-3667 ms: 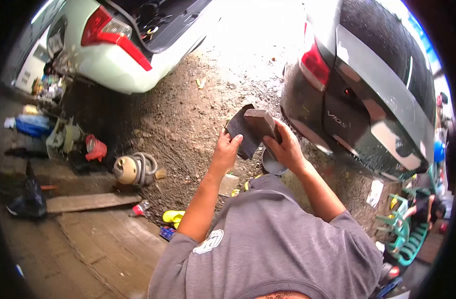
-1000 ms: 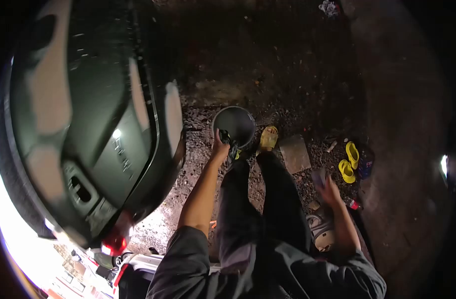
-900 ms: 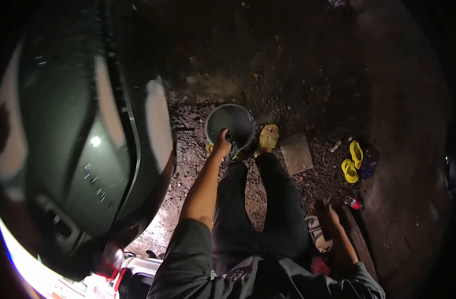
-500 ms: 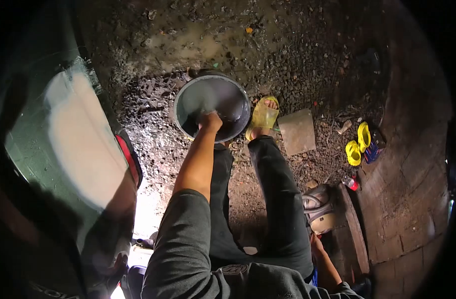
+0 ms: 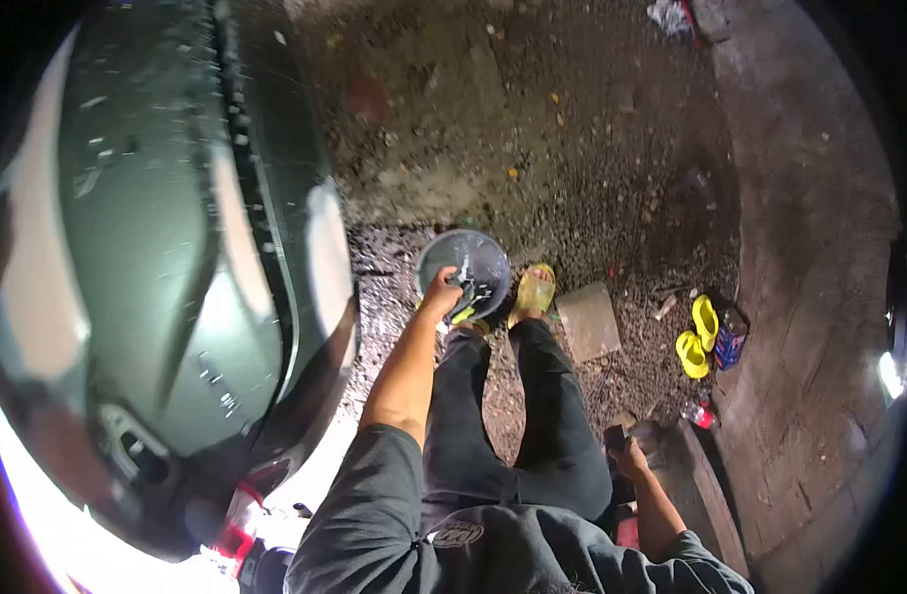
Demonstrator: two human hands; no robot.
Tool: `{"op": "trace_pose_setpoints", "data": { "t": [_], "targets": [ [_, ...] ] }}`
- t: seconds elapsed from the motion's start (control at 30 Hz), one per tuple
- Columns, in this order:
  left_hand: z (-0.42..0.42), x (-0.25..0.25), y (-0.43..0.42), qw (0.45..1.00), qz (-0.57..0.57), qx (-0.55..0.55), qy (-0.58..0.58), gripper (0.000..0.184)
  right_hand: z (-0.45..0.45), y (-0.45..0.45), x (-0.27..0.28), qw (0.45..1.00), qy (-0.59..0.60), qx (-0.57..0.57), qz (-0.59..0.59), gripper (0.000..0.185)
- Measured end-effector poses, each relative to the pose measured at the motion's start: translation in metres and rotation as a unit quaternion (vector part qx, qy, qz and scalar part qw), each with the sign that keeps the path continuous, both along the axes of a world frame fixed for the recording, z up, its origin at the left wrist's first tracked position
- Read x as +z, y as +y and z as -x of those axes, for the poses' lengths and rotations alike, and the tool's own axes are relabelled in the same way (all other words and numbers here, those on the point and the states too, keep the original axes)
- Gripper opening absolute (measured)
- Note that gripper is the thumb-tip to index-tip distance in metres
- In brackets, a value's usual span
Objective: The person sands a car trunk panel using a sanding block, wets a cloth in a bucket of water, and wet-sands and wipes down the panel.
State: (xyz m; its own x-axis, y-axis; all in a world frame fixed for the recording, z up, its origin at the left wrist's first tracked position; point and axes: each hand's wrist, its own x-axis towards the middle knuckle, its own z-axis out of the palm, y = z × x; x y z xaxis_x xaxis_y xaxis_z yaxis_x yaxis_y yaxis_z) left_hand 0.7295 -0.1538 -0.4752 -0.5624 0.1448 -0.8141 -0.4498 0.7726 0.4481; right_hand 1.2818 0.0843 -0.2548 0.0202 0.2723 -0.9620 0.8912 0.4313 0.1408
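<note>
My left hand (image 5: 440,294) is closed around a dark wet cloth (image 5: 462,294) over the grey bucket (image 5: 504,259). White streaks of water or suds show inside the bucket. Low on the right, my right hand (image 5: 631,459) is closed on a small dark blocky object (image 5: 615,437), whose kind I cannot make out. My feet, in yellow-green sandals (image 5: 533,293), stand just behind and beside the bucket.
A dark green car (image 5: 166,297), wet and brightly lit, fills the left side. A flat square slab (image 5: 588,323) lies on the gravel. Yellow clogs (image 5: 692,353), a bottle with a red part (image 5: 700,415) and a concrete ledge (image 5: 800,247) are to the right.
My left hand has come up out of the bucket with the cloth. My right hand has moved up slightly and now shows the dark object. The view has shifted, showing more of the car.
</note>
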Motion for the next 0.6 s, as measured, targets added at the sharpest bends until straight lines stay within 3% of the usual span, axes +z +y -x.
{"op": "trace_pose_setpoints", "data": {
  "t": [0.03, 0.07, 0.1, 0.2, 0.27, 0.3, 0.37, 0.43, 0.5, 0.57, 0.6],
  "targets": [
    [0.010, 0.029, 0.006, 0.999, -0.025, -0.014, 0.019, 0.033, 0.014, 0.011, 0.009, 0.999, 0.009, 0.031, 0.027, 0.074],
    [0.030, 0.086, 0.025, 0.997, 0.008, -0.072, -0.024, 0.035, 0.035, 0.029, 0.020, 0.997, 0.018, 0.062, 0.052, 0.070],
    [0.038, 0.106, 0.033, 0.989, 0.042, -0.139, 0.007, 0.036, 0.055, 0.047, 0.032, 0.992, 0.028, 0.094, 0.075, 0.067],
    [0.053, 0.168, 0.053, 0.983, -0.012, -0.141, 0.118, 0.030, 0.074, 0.079, 0.031, 0.991, 0.112, 0.076, -0.014, 0.075],
    [0.063, 0.208, 0.067, 0.993, -0.069, -0.050, 0.080, 0.027, 0.093, 0.104, 0.020, 0.979, 0.178, 0.048, -0.083, 0.080],
    [0.077, 0.270, 0.084, 0.993, -0.117, 0.034, -0.008, 0.039, 0.106, 0.114, 0.014, 0.971, 0.206, 0.045, -0.109, 0.083],
    [0.087, 0.315, 0.093, 0.898, -0.307, 0.257, -0.184, 0.057, 0.170, 0.134, 0.043, 0.972, 0.198, 0.027, -0.124, 0.086],
    [0.103, 0.367, 0.099, 0.900, -0.361, 0.212, -0.126, 0.069, 0.203, 0.139, 0.028, 0.906, 0.354, 0.086, -0.214, 0.078],
    [0.129, 0.418, 0.098, 0.907, -0.391, 0.150, -0.039, 0.077, 0.268, 0.139, 0.060, 0.916, 0.352, -0.030, -0.188, 0.071],
    [0.166, 0.471, 0.087, 0.915, -0.391, 0.068, 0.072, 0.079, 0.331, 0.125, 0.075, 0.886, 0.428, -0.105, -0.144, 0.067],
    [0.181, 0.513, 0.073, 0.911, -0.397, 0.058, 0.091, 0.080, 0.366, 0.105, 0.092, 0.877, 0.445, -0.094, -0.155, 0.064]
  ]
}}
